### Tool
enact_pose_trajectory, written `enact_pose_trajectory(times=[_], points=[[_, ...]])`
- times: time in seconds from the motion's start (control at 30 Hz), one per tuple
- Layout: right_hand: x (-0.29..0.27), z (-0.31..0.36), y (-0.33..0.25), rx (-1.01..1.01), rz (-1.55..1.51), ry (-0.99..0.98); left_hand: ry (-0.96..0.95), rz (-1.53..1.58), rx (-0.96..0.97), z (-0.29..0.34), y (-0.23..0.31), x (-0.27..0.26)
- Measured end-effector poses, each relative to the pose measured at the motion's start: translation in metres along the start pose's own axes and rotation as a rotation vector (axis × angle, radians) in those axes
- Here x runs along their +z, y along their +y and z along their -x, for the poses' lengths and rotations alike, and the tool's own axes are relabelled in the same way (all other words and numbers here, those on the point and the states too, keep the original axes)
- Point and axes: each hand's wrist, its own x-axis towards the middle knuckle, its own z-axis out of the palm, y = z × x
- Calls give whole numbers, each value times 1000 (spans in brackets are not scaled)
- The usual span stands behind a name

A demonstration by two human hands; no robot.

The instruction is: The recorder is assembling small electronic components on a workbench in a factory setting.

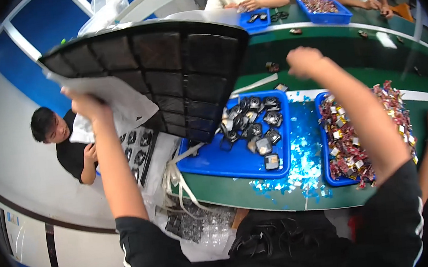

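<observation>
My left hand point(89, 105) is raised at the left, closed on a crumpled white sheet point(123, 98). Tilted up behind the sheet is a large black compartment tray point(166, 61); whether my fingers also touch it is hidden. My right hand point(307, 61) hangs over the green belt with its fingers curled, slightly blurred, and I cannot see anything in it. Below it, a blue bin point(212, 167) holds several black, rounded devices point(253, 117). Under the raised tray, another black tray point(146, 155) carries similar parts in its pockets.
A blue bin point(329, 168) at the right is heaped with small red-wired parts point(349, 146). Blue scraps point(304, 161) litter the table between the bins. White strips point(174, 176) hang at its near edge. A person point(65, 137) is at the left; others work across the belt point(278, 50).
</observation>
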Motion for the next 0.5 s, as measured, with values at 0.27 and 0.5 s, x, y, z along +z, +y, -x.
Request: enact_pose_trajectory(times=[0.27, 0.5], points=[[77, -23, -3, 142, -269, -59, -213, 566, -82, 7, 26, -47], [42, -19, -11, 93, -75, -29, -63, -153, 464, -62, 36, -183]])
